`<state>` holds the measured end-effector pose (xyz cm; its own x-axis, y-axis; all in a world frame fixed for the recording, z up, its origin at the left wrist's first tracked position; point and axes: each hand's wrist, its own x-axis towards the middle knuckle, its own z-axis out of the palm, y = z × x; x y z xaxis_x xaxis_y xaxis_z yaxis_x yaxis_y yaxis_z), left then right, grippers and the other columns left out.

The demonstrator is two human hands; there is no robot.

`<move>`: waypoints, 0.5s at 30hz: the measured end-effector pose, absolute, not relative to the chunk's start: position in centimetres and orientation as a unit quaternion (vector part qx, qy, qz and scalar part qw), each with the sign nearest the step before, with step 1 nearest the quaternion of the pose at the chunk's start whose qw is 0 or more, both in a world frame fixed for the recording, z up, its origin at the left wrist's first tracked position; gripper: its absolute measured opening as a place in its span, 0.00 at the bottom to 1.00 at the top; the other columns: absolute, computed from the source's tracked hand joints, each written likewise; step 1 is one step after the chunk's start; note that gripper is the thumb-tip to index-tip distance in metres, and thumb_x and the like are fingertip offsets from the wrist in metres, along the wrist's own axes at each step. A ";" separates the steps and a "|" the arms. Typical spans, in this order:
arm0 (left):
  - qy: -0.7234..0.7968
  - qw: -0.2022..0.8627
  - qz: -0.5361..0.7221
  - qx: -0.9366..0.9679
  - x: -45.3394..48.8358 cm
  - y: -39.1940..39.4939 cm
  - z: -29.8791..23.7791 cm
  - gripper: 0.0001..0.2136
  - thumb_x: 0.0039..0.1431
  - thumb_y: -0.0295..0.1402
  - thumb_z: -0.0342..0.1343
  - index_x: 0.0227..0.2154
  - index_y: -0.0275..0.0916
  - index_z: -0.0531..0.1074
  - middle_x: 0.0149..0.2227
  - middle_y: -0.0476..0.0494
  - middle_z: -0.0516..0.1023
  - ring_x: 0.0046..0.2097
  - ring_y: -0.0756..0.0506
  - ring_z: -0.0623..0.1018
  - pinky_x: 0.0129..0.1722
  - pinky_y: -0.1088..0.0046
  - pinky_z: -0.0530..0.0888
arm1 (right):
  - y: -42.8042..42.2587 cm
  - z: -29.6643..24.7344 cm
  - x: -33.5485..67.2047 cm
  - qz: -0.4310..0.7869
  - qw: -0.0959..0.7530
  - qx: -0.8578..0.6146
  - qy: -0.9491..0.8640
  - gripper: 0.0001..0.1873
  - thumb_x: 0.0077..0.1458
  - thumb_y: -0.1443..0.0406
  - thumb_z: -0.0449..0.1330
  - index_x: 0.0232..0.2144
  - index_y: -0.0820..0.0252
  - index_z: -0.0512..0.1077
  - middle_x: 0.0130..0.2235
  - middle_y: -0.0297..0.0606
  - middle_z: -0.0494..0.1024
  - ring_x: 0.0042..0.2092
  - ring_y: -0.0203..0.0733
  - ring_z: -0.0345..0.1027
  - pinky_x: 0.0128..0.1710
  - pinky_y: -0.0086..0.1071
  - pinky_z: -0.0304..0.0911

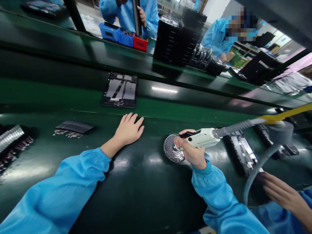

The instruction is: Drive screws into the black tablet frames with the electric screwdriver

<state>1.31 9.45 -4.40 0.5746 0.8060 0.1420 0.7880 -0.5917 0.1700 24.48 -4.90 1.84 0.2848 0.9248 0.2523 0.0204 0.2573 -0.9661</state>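
Observation:
My left hand (128,130) lies flat and open on the dark green bench, fingers together and pointing toward the belt, holding nothing. My right hand (190,152) is closed around a white powered screwdriver (203,137) whose tip points left over a round perforated metal disc (172,148) on the bench. A grey hose and yellow cable (273,119) run from the tool's rear to the right. A flat black device with silver inner panels (120,90) lies on the green conveyor belt just beyond my left hand.
A dark ribbed strip of parts (73,127) and silvery parts (11,136) lie at the left. Another open device (243,152) sits at my right, beside another person's hand (280,191). Stacked black trays (179,37), blue and red bins (123,36) and workers in blue stand across the belt.

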 end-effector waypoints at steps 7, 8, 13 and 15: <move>0.452 0.044 0.100 0.885 1.6 9.2 -4.1 0.26 0.69 0.40 0.43 0.62 0.32 0.70 0.65 0.26 0.67 0.68 0.26 0.63 0.68 0.45 0.58 | -4.4 1.6 24.5 0.369 0.632 -0.501 -0.462 0.10 0.54 0.66 0.64 0.39 0.57 0.69 0.22 0.25 0.68 0.24 0.37 0.67 0.28 0.35 0.65; 0.452 0.044 0.100 0.885 1.6 9.2 -4.1 0.26 0.69 0.40 0.43 0.62 0.32 0.70 0.65 0.26 0.67 0.68 0.26 0.63 0.68 0.45 0.58 | -4.4 1.6 24.5 0.369 0.632 -0.499 -0.463 0.10 0.53 0.66 0.64 0.39 0.58 0.69 0.22 0.25 0.68 0.24 0.37 0.67 0.28 0.35 0.65; 0.451 0.044 0.101 0.886 1.6 9.2 -4.0 0.26 0.69 0.39 0.43 0.62 0.32 0.70 0.65 0.25 0.67 0.68 0.25 0.63 0.68 0.44 0.59 | -4.5 1.1 24.4 0.374 0.636 -0.493 -0.461 0.10 0.53 0.68 0.64 0.39 0.57 0.69 0.22 0.26 0.68 0.24 0.37 0.67 0.29 0.36 0.66; 0.452 0.044 0.102 0.885 1.6 9.2 -3.9 0.25 0.69 0.39 0.44 0.62 0.33 0.70 0.65 0.26 0.68 0.68 0.26 0.63 0.67 0.44 0.59 | -4.5 1.0 24.5 0.377 0.634 -0.494 -0.461 0.10 0.54 0.68 0.64 0.39 0.56 0.69 0.23 0.26 0.69 0.25 0.38 0.67 0.30 0.36 0.67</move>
